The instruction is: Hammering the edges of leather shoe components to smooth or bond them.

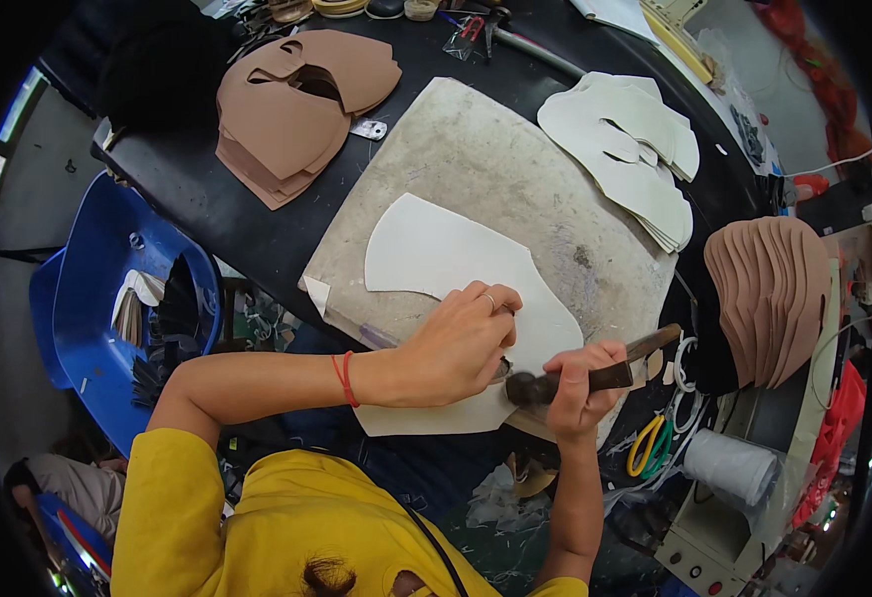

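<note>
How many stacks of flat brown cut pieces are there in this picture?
2: one flat brown stack on the black table at upper left; one fanned brown stack at right, above the white cylindrical spool.

No writing, number or sign can be read here. The grey board (515,159) in the middle of the frame bears faint purple scribbles (421,177) toward its upper left and a patch of dark lines (583,257) toward its right; neither can be made out as letters. Any print on the red packet (466,37) at the top or the control panel (694,569) at lower right is too small to tell.
</note>
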Motion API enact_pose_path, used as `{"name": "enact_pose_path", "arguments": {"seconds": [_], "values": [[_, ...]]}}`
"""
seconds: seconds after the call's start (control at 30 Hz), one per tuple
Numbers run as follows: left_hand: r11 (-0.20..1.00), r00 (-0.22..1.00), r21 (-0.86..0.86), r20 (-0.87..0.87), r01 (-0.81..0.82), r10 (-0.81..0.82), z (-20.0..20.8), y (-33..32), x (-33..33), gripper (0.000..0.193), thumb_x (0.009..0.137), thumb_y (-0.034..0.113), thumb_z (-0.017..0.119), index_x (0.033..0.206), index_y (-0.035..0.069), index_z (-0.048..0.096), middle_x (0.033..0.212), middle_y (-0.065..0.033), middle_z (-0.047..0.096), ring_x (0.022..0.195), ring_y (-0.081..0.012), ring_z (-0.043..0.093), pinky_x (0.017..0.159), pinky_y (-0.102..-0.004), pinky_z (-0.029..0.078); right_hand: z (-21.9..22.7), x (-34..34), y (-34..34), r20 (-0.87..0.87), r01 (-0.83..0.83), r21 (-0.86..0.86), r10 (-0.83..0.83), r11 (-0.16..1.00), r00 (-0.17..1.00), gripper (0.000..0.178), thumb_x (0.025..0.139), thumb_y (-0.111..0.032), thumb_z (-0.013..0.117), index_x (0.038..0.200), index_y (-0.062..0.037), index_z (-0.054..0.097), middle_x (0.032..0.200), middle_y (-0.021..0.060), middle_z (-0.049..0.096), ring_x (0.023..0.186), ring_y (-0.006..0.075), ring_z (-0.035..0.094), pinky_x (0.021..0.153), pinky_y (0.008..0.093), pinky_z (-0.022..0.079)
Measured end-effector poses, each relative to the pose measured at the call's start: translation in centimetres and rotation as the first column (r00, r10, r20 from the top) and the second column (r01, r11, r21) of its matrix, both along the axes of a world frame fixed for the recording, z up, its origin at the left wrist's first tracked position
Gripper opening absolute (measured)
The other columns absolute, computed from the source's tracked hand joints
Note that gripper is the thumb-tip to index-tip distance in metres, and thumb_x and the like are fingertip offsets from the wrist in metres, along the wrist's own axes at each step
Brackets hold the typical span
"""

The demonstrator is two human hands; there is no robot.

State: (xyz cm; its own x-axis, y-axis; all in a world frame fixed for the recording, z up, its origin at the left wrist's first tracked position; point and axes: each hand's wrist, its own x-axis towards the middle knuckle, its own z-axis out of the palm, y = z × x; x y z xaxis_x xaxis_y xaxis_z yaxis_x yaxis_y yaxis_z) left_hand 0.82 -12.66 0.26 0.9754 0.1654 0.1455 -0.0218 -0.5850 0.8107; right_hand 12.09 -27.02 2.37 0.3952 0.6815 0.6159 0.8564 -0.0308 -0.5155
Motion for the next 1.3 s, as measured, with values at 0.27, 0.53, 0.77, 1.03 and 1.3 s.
{"name": "enact_pose_path", "arguments": {"seconds": [0.27, 0.53, 0.77, 1.03, 1.3], "values": [[0.995, 0.996, 0.044, 0.014, -0.093, 0.092, -0.1, -0.4, -1.3, 0.027, 0.073, 0.002, 0.056, 0.099, 0.005, 0.055, 0.113, -0.0126, 0.044, 0.103, -0.0296, 0.041, 0.087, -0.0372, 0.033, -1.1, 0.4, 1.5, 0.163, 0.112, 0.085, -0.124, 0.99, 0.979, 0.017, 0.077, -0.013, 0.048, 0.061, -0.0117, 0.051, 0.057, -0.001, 0.053, 0.045, 0.0176, 0.043, 0.059, 0.0326, 0.032], [0.993, 0.988, 0.069, -0.111, -0.101, 0.108, 1.1, 0.1, -1.8, 0.024, 0.071, 0.008, 0.061, 0.095, 0.009, 0.06, 0.105, -0.0052, 0.051, 0.101, -0.024, 0.044, 0.084, -0.036, 0.031, -1.2, -0.6, 2.3, 0.192, 0.113, 0.101, -0.131, 0.988, 0.973, 0.016, 0.077, -0.015, 0.055, 0.061, -0.0102, 0.052, 0.053, -0.002, 0.05, 0.046, 0.0167, 0.043, 0.056, 0.0312, 0.03], [0.995, 0.982, 0.061, -0.171, -0.075, 0.084, 1.2, 2.3, -2.7, 0.016, 0.07, 0.01, 0.062, 0.086, 0.008, 0.063, 0.107, -0.002, 0.055, 0.105, -0.0226, 0.044, 0.086, -0.0359, 0.03, 1.2, -1.5, 2.4, 0.161, -0.065, 0.024, 0.06, 0.998, 0.985, 0.011, 0.07, -0.009, 0.052, 0.06, -0.0103, 0.051, 0.055, -0.0012, 0.053, 0.046, 0.0167, 0.044, 0.058, 0.0305, 0.031], [0.993, 0.998, 0.115, -0.066, -0.009, 0.017, 0.1, 3.3, -3.0, 0.015, 0.07, 0.01, 0.063, 0.084, 0.008, 0.065, 0.108, -0.0022, 0.056, 0.104, -0.0228, 0.044, 0.084, -0.0376, 0.029, 1.0, -2.0, 3.8, 0.151, -0.066, -0.024, 0.069, 0.998, 0.986, 0.018, 0.076, -0.011, 0.053, 0.058, -0.0117, 0.05, 0.054, -0.0017, 0.053, 0.044, 0.0163, 0.043, 0.058, 0.0304, 0.031], [0.999, 0.999, 0.03, -0.007, 0.038, -0.037, -0.3, 4.2, -3.0, 0.012, 0.069, 0.01, 0.064, 0.08, 0.009, 0.067, 0.104, -0.001, 0.058, 0.103, -0.0234, 0.043, 0.083, -0.0381, 0.029, 1.0, -2.3, 4.9, 0.12, -0.099, -0.216, 0.127, 0.971, 0.985, 0.026, 0.084, -0.013, 0.044, 0.059, -0.0073, 0.05, 0.055, 0.0029, 0.054, 0.048, 0.0183, 0.044, 0.064, 0.0333, 0.033]]}}
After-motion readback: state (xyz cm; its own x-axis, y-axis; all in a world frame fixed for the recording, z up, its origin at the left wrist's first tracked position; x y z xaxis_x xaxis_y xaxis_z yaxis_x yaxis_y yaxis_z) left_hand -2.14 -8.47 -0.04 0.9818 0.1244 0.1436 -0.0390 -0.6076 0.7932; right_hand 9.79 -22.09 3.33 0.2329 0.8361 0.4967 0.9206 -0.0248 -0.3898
